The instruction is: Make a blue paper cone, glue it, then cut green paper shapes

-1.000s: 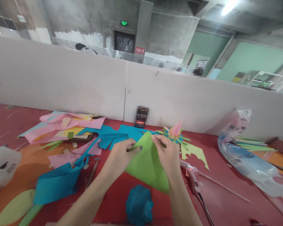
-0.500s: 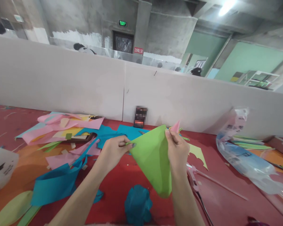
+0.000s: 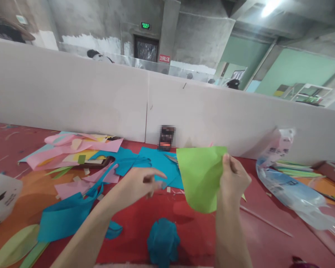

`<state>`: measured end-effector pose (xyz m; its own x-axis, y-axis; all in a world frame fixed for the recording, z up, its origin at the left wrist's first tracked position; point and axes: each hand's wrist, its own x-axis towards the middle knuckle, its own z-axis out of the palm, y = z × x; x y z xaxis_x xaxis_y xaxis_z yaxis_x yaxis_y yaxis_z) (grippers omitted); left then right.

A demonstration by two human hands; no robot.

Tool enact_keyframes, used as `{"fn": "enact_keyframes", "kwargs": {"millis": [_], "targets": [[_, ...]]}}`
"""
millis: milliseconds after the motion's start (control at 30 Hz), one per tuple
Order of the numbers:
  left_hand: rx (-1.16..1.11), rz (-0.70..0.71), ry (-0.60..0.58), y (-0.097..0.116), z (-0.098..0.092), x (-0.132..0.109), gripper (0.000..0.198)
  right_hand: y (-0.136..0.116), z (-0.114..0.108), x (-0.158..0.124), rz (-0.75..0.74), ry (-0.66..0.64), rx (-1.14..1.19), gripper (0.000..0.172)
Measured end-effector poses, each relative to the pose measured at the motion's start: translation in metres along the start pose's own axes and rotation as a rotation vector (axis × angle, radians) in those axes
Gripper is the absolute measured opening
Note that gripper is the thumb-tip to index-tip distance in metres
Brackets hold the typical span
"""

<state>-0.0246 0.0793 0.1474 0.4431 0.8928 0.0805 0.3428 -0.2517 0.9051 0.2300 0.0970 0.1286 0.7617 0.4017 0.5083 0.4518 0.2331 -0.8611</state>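
Note:
My right hand (image 3: 234, 180) pinches the right edge of a light green paper sheet (image 3: 201, 176) and holds it up above the red table (image 3: 134, 223). My left hand (image 3: 141, 184) hovers just left of the sheet, apart from it, with its fingers loosely stretched toward the sheet and nothing in them. Behind the green sheet lies blue paper (image 3: 159, 162). A crumpled blue paper ball (image 3: 163, 240) sits on the table below the hands.
Pink, yellow and blue paper scraps (image 3: 80, 156) cover the left of the table, with a curled blue strip (image 3: 64, 216). Plastic bags (image 3: 290, 186) lie at the right. A white bag (image 3: 1, 199) is at far left. A pale partition wall (image 3: 100, 100) runs behind.
My left hand let go of the green sheet and drew away to the left. My right hand lifted the sheet up and to the right, unfolding it flat.

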Motion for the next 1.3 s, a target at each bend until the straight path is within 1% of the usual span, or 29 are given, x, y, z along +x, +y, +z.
{"fn": "enact_keyframes", "kwargs": {"millis": [67,133,200,267,333,433,500,567,667,700,733,833,900,933,1000,1033,1100,1133,1167,1200,1233,1267,1300], "targets": [[0.067,0.048,-0.285,0.008,0.004,-0.010,0.034,0.005,-0.003,0.007,0.017,0.048,0.035,0.036],[0.140,0.122,-0.440,0.012,0.012,-0.016,0.036,0.008,-0.004,0.010,0.023,0.074,0.052,0.036],[0.203,0.170,-0.495,0.010,0.023,-0.018,0.031,0.008,-0.004,0.010,0.017,0.080,0.052,0.035],[0.246,0.212,-0.508,0.005,0.031,-0.015,0.019,0.008,-0.003,0.009,0.007,0.073,0.045,0.035],[0.259,0.224,-0.452,0.000,0.031,-0.011,0.015,0.008,-0.002,0.009,0.000,0.065,0.036,0.036],[0.234,0.157,-0.310,0.000,0.017,-0.008,0.019,0.009,-0.001,0.009,0.004,0.056,0.023,0.039],[0.238,0.079,-0.150,0.002,0.002,-0.007,0.023,0.009,-0.002,0.009,-0.001,0.048,0.009,0.042],[0.310,0.006,0.032,0.001,-0.013,-0.006,0.028,0.006,-0.002,0.007,-0.018,0.029,-0.010,0.043],[0.436,-0.107,0.333,-0.013,-0.029,0.001,0.031,-0.001,-0.003,0.001,-0.047,-0.039,-0.062,0.040],[0.474,-0.140,0.381,-0.021,-0.032,0.005,0.030,-0.004,-0.002,-0.002,-0.057,-0.067,-0.081,0.039],[0.501,-0.163,0.410,-0.030,-0.034,0.010,0.030,-0.007,-0.001,-0.005,-0.067,-0.091,-0.094,0.039],[0.477,-0.221,0.384,-0.057,-0.034,0.025,0.030,-0.015,0.003,-0.014,-0.085,-0.148,-0.106,0.039],[0.484,-0.273,0.361,-0.068,-0.034,0.031,0.033,-0.018,0.006,-0.020,-0.088,-0.214,-0.096,0.038],[0.519,-0.272,0.372,-0.070,-0.033,0.031,0.035,-0.019,0.008,-0.022,-0.094,-0.263,-0.090,0.037],[0.586,-0.232,0.461,-0.065,-0.032,0.028,0.040,-0.022,0.010,-0.028,-0.130,-0.375,-0.081,0.035],[0.608,-0.189,0.537,-0.059,-0.031,0.025,0.040,-0.023,0.011,-0.030,-0.158,-0.430,-0.082,0.033],[0.612,-0.067,0.720,-0.043,-0.027,0.017,0.038,-0.027,0.013,-0.037,-0.221,-0.527,-0.085,0.032],[0.587,-0.001,0.781,-0.035,-0.024,0.014,0.037,-0.029,0.014,-0.040,-0.248,-0.570,-0.084,0.031],[0.538,0.059,0.802,-0.027,-0.019,0.012,0.036,-0.032,0.015,-0.044,-0.268,-0.615,-0.080,0.031],[0.472,0.110,0.758,-0.021,-0.014,0.011,0.034,-0.035,0.016,-0.047,-0.279,-0.664,-0.077,0.031],[0.396,0.134,0.672,-0.016,-0.008,0.010,0.034,-0.037,0.017,-0.051,-0.285,-0.714,-0.073,0.030],[0.324,0.135,0.566,-0.014,-0.002,0.011,0.033,-0.040,0.018,-0.055,-0.288,-0.759,-0.073,0.030],[0.264,0.135,0.486,-0.012,0.004,0.012,0.033,-0.042,0.019,-0.058,-0.289,-0.802,-0.077,0.030]]}}
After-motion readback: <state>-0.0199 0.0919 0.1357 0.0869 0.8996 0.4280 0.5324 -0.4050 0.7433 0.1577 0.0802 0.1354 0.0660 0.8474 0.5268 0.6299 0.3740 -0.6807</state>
